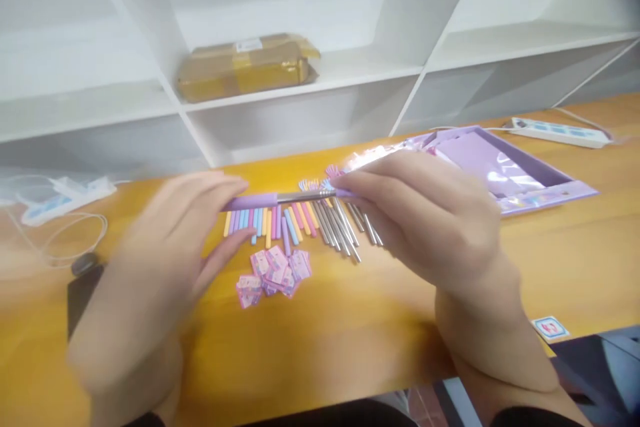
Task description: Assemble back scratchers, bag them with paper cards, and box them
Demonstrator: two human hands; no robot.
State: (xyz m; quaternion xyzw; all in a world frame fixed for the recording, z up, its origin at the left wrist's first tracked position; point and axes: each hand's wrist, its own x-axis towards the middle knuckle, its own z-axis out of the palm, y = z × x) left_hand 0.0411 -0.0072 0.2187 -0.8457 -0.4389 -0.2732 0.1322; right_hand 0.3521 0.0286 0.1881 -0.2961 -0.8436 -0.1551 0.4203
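Observation:
A slim metal rod with a purple sleeve on its left part is held level above the table. My left hand, blurred, has its fingers closed round the sleeve's outer end, while the thumb hangs lower. My right hand pinches the rod's other end, where a bit of purple shows; the rest is hidden in the fingers. Just beyond lie a row of coloured tubes and several loose metal rods, some with striped, fan-shaped tops. Small pink printed cards lie in a pile nearer me.
An open purple box with clear plastic lies at the back right. White power strips rest on either side. A dark object is at the left, and a taped parcel sits on the white shelf behind.

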